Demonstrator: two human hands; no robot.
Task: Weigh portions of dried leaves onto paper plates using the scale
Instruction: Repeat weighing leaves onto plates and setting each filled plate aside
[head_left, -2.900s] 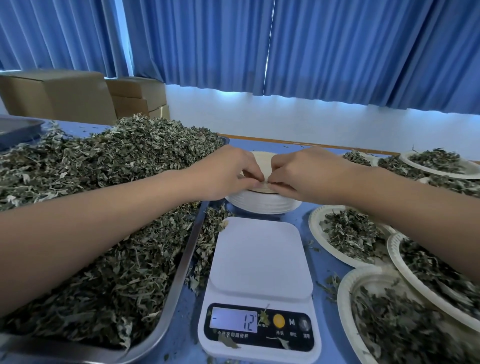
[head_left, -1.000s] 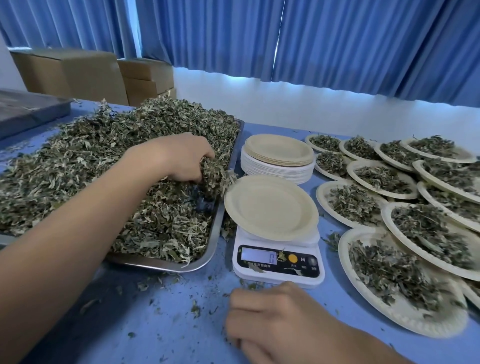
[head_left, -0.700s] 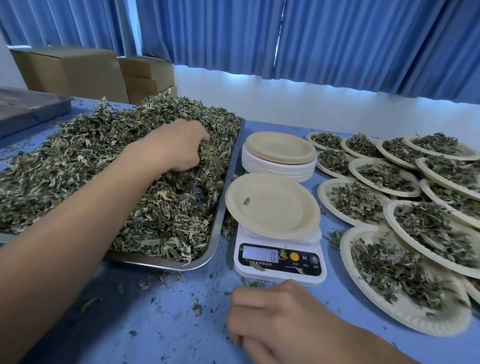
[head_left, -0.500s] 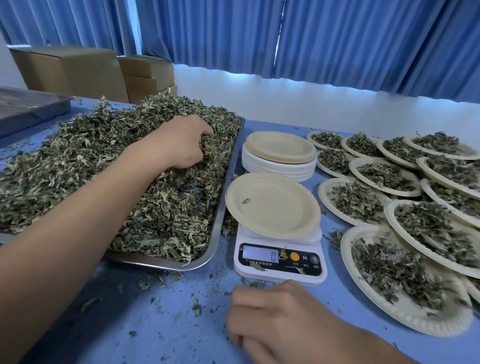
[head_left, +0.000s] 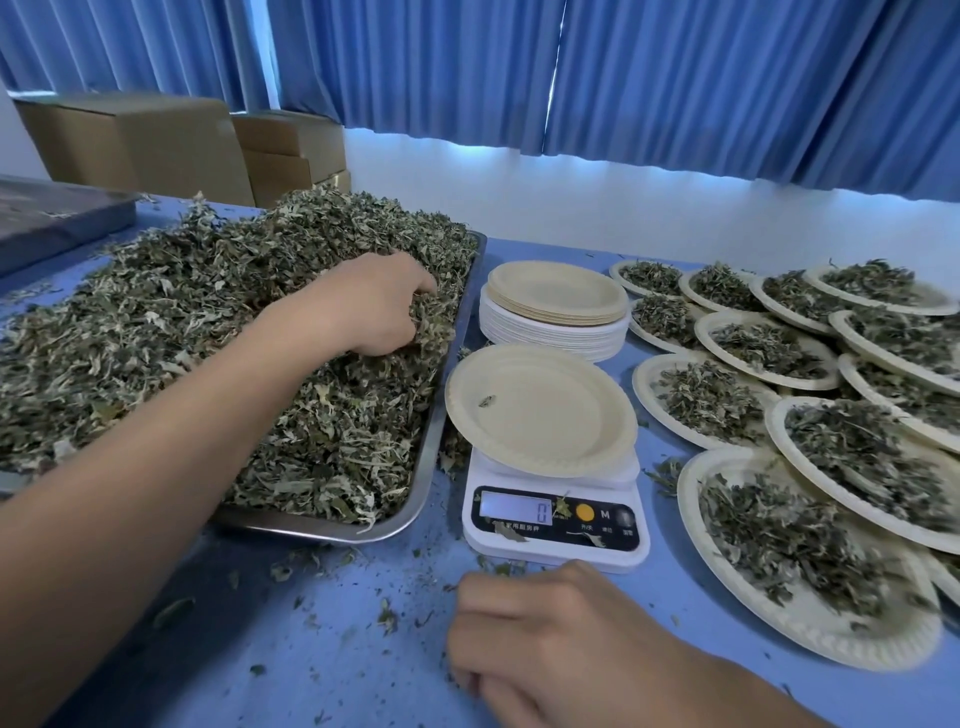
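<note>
Left hand (head_left: 374, 306), its grip curled round dried leaves (head_left: 208, 291), feeds the empty paper plate (head_left: 540, 410) on the zeroed scale (head_left: 556, 525); right hand (head_left: 545, 639) rests loosely curled, empty.

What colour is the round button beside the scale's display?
Orange-yellow; the round button on the white scale shows best in the head view.
</note>
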